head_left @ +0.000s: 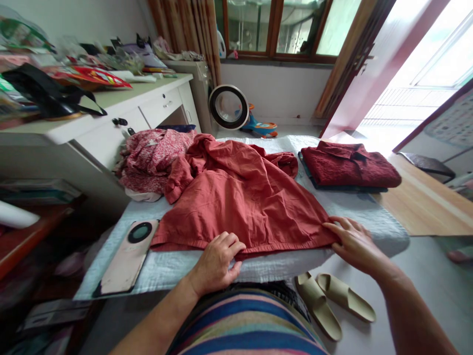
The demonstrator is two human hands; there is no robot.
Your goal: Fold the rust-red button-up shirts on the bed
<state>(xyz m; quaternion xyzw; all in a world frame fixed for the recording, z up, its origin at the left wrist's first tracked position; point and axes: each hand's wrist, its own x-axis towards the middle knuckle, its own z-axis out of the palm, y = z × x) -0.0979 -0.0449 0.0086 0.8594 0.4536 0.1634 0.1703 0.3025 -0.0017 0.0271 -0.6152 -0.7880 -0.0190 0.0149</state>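
Note:
A rust-red long-sleeved garment (240,202), probably a jacket or shirt, lies spread with its gathered hem towards me. My left hand (218,260) is at the middle of that hem, fingers curled over the edge and thumb just below it. At the right hem corner, my right hand (353,242) pinches the cloth between thumb and fingers. Both sleeves lie bunched at the far end. Left of the hem, a pale phone (125,259) with a round dark camera rests on the light blue cloth (281,267) under the garment.
A crumpled pink-patterned clothes pile (155,158) sits at the far left. Folded clothes with a dark red shirt (351,165) on top lie far right. A cluttered white desk (125,111) borders the left. Olive slippers (330,301) are on the floor; a round fan-like object (210,106) stands behind.

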